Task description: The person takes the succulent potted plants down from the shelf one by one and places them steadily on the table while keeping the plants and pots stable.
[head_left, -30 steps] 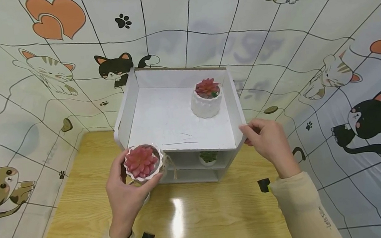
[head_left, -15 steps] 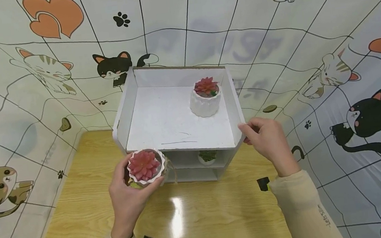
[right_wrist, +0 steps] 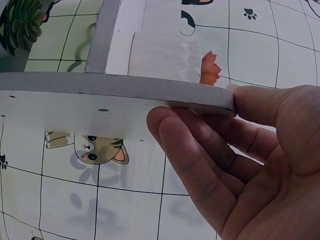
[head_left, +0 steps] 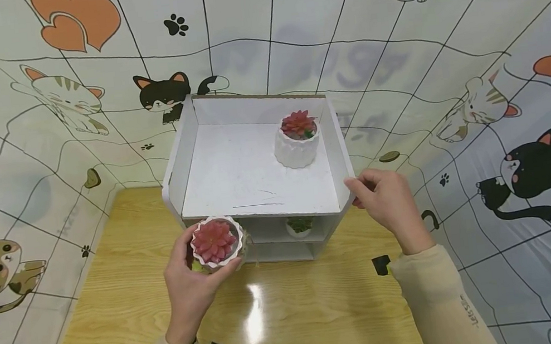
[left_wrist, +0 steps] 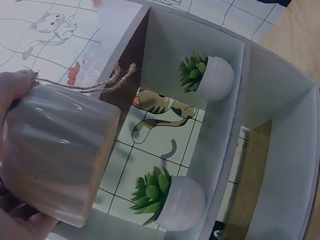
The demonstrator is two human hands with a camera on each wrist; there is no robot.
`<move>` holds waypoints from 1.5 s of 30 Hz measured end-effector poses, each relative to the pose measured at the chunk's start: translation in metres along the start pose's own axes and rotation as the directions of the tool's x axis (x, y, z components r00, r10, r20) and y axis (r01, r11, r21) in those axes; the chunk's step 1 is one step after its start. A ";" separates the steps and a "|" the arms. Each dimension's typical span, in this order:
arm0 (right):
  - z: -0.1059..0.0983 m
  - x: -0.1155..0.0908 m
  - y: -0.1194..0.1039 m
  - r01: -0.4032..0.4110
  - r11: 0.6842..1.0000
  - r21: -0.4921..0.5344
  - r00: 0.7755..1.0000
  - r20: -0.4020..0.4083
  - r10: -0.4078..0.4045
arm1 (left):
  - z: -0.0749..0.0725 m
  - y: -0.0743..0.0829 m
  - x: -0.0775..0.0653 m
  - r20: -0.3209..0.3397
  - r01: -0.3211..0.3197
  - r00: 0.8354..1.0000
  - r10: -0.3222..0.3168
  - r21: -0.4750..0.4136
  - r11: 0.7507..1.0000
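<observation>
My left hand point(head_left: 191, 284) grips a white scalloped pot point(head_left: 245, 248) with a red artificial succulent point(head_left: 214, 240) in it, just in front of the left front of a white tabletop shelf point(head_left: 258, 196). In the left wrist view the pot point(left_wrist: 60, 150) is tilted sideways, with a twine bow point(left_wrist: 117, 80) tied round it. Between thumb and curled fingers, my right hand point(head_left: 384, 200) pinches the front edge of the shelf's right side panel point(right_wrist: 150, 90). A second white pot point(head_left: 297, 150) with a red succulent stands on the top tier, at the right.
Two small white pots with green succulents point(left_wrist: 181, 202) point(left_wrist: 215, 77) stand in the middle compartment. Below it lies a lower compartment point(left_wrist: 285, 85). The shelf stands on a wooden table point(head_left: 320, 313) bearing black tape pieces point(head_left: 381, 265), before a cat-print backdrop point(head_left: 250, 23).
My left hand has moved a little to the right and nearer to me with the potted succulent, along the shelf's front. The right hand keeps its hold on the side panel.
</observation>
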State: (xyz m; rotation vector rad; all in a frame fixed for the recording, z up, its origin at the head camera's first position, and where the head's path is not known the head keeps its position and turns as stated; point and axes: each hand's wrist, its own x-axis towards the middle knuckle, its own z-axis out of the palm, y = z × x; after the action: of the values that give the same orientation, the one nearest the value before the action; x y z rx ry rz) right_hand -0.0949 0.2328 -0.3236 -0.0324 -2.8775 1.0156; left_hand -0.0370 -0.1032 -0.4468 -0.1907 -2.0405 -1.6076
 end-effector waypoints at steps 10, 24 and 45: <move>0.000 0.000 0.000 -0.003 1.000 0.009 1.000 0.006 0.003 | 0.002 -0.007 -0.006 0.015 0.025 1.000 -0.025 0.004 1.000; 0.000 0.001 0.000 -0.010 1.000 0.014 1.000 0.007 0.010 | 0.006 -0.019 -0.017 0.021 0.099 0.995 -0.099 0.003 0.995; 0.000 0.000 0.001 -0.001 1.000 0.006 1.000 -0.003 0.001 | 0.014 -0.038 -0.034 0.073 0.236 0.969 -0.235 0.003 0.972</move>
State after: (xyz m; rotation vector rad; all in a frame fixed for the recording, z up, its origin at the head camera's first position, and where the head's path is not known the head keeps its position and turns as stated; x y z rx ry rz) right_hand -0.0947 0.2334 -0.3246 -0.0346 -2.8720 1.0239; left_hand -0.0284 -0.0939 -0.4987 -0.0081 -2.1829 -1.7708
